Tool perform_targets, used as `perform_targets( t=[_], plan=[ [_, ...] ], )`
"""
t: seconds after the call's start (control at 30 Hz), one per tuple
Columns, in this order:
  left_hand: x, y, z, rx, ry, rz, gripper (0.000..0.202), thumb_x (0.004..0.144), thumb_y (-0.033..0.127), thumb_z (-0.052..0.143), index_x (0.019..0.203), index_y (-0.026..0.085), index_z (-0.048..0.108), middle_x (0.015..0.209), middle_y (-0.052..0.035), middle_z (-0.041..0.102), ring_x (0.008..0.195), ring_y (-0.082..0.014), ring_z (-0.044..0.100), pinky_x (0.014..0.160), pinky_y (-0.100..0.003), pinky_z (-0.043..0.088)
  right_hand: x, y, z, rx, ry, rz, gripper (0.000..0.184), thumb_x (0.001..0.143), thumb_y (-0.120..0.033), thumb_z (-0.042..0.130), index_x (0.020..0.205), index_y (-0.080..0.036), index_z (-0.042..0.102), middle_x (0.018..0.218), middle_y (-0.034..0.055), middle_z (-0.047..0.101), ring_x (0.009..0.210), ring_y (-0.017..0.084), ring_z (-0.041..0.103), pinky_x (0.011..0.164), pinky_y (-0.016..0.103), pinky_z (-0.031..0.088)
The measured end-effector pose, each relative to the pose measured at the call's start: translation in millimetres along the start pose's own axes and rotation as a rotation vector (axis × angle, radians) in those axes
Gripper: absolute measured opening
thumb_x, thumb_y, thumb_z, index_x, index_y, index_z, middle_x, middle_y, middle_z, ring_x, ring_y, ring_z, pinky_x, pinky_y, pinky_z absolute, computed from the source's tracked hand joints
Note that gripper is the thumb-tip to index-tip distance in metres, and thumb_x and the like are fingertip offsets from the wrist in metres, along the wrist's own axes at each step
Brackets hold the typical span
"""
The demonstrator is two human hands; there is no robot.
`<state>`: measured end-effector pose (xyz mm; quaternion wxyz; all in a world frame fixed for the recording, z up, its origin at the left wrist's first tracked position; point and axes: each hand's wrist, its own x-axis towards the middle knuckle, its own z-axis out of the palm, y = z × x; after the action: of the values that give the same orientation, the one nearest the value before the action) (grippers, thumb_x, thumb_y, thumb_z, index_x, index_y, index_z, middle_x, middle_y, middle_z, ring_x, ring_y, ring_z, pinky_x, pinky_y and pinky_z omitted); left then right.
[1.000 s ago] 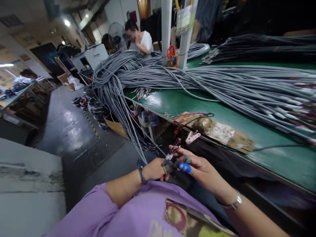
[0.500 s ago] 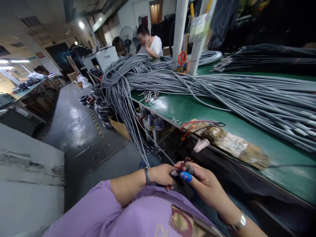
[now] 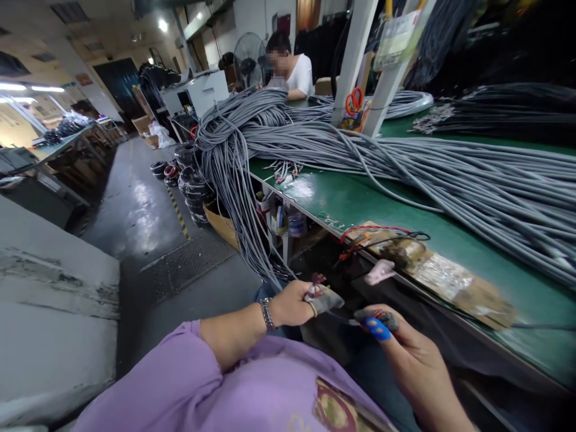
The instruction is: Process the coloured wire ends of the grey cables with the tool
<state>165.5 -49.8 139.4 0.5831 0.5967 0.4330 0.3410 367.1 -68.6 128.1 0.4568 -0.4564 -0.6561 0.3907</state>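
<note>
My left hand (image 3: 294, 303) is closed around the stripped end of a grey cable (image 3: 320, 296), whose coloured wire tips poke out above the fingers. My right hand (image 3: 402, 348), with a blue cover on the thumb tip, pinches a thin dark wire that stretches from the cable end. Both hands hover in my lap, just below the front edge of the green bench (image 3: 360, 204). The grey cable runs up from my left hand into the hanging bundle (image 3: 234, 198).
A huge pile of grey cables (image 3: 450, 174) covers the bench. A taped cardboard strip with red and black wires (image 3: 427, 264) and a pink clip (image 3: 380, 271) sit at the bench edge. Another person (image 3: 292, 69) sits far back by a fan. Cable reels (image 3: 189, 183) lie on the floor.
My hands have moved apart: the right hand slid right and down, drawing a thin wire out of the cable end that the left hand keeps holding. The camera view drifted slightly.
</note>
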Motion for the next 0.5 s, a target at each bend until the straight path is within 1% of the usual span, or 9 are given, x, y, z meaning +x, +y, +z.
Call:
perform_targets(
  t=[0.07, 0.13, 0.2, 0.23, 0.33, 0.37, 0.4, 0.43, 0.5],
  plan=[
    [1.4, -1.1, 6.8, -0.014, -0.075, 0.028, 0.033, 0.076, 0.044, 0.067, 0.067, 0.013, 0.063, 0.070, -0.0031, 0.063, 0.074, -0.0150, 0.059, 0.075, -0.025, 0.047, -2.0, 1.9, 2.2, 0.009, -0.029, 0.050, 0.027, 0.080, -0.048, 0.062, 0.077, -0.023, 0.069, 0.074, 0.0046, 0.066, 0.069, 0.020, 0.062, 0.063, 0.027, 0.051],
    [1.6, -4.4, 12.6, -0.017, -0.143, 0.013, 0.035, 0.072, 0.046, 0.071, 0.067, 0.013, 0.063, 0.068, -0.0018, 0.062, 0.071, -0.0138, 0.057, 0.073, -0.025, 0.047, -4.2, 4.1, 4.6, 0.005, 0.001, 0.108, 0.028, 0.079, -0.049, 0.062, 0.077, -0.022, 0.069, 0.072, 0.0041, 0.067, 0.069, 0.021, 0.062, 0.063, 0.027, 0.051],
    [0.1, -7.5, 16.0, -0.049, -0.198, -0.042, 0.038, 0.069, 0.050, 0.073, 0.068, 0.013, 0.063, 0.069, -0.0024, 0.063, 0.069, -0.0135, 0.058, 0.072, -0.026, 0.048, -5.0, 5.5, 6.1, 0.004, 0.047, 0.169, 0.029, 0.077, -0.050, 0.063, 0.075, -0.022, 0.069, 0.072, 0.0041, 0.068, 0.068, 0.021, 0.061, 0.061, 0.028, 0.051],
    [-1.0, -8.3, 16.8, -0.071, -0.229, -0.080, 0.040, 0.068, 0.052, 0.073, 0.068, 0.013, 0.063, 0.068, -0.0030, 0.063, 0.067, -0.0136, 0.059, 0.070, -0.026, 0.049, -4.5, 5.5, 6.7, 0.015, 0.048, 0.198, 0.030, 0.076, -0.051, 0.064, 0.074, -0.022, 0.069, 0.071, 0.0042, 0.068, 0.067, 0.021, 0.061, 0.060, 0.028, 0.050],
    [-3.4, -7.4, 17.6, -0.117, -0.310, -0.173, 0.046, 0.064, 0.057, 0.073, 0.063, 0.013, 0.061, 0.060, -0.0027, 0.062, 0.055, -0.0125, 0.058, 0.059, -0.025, 0.049, 0.7, 2.5, 8.8, 0.106, -0.044, 0.287, 0.034, 0.070, -0.053, 0.069, 0.067, -0.019, 0.066, 0.066, 0.0047, 0.066, 0.063, 0.020, 0.059, 0.058, 0.028, 0.049],
    [-3.4, -6.3, 17.8, -0.125, -0.320, -0.189, 0.048, 0.063, 0.058, 0.072, 0.061, 0.013, 0.060, 0.057, -0.0024, 0.061, 0.051, -0.0116, 0.057, 0.055, -0.024, 0.048, 3.4, 1.3, 9.8, 0.139, -0.077, 0.318, 0.036, 0.068, -0.054, 0.071, 0.066, -0.019, 0.065, 0.064, 0.0044, 0.065, 0.061, 0.019, 0.058, 0.057, 0.028, 0.048],
    [-3.0, -5.1, 18.2, -0.137, -0.318, -0.203, 0.049, 0.063, 0.059, 0.072, 0.059, 0.013, 0.059, 0.055, -0.0022, 0.060, 0.048, -0.0110, 0.056, 0.052, -0.023, 0.047, 6.3, 0.6, 10.9, 0.167, -0.082, 0.349, 0.038, 0.067, -0.055, 0.072, 0.064, -0.018, 0.064, 0.062, 0.0039, 0.063, 0.058, 0.017, 0.056, 0.055, 0.027, 0.047],
    [-2.3, -4.0, 18.6, -0.160, -0.301, -0.216, 0.049, 0.063, 0.060, 0.072, 0.058, 0.013, 0.058, 0.054, -0.0021, 0.059, 0.045, -0.0107, 0.055, 0.049, -0.023, 0.046, 9.1, 0.7, 11.9, 0.203, -0.056, 0.377, 0.040, 0.067, -0.056, 0.071, 0.063, -0.018, 0.062, 0.059, 0.0029, 0.060, 0.055, 0.015, 0.052, 0.052, 0.026, 0.045],
    [-0.2, -2.5, 19.8, -0.230, -0.226, -0.243, 0.050, 0.063, 0.060, 0.072, 0.059, 0.013, 0.056, 0.052, -0.0017, 0.059, 0.042, -0.0109, 0.055, 0.045, -0.022, 0.045, 13.5, 3.8, 13.1, 0.305, 0.053, 0.423, 0.043, 0.069, -0.058, 0.070, 0.061, -0.017, 0.058, 0.053, -0.0005, 0.052, 0.050, 0.012, 0.045, 0.048, 0.024, 0.040]
  ],
)
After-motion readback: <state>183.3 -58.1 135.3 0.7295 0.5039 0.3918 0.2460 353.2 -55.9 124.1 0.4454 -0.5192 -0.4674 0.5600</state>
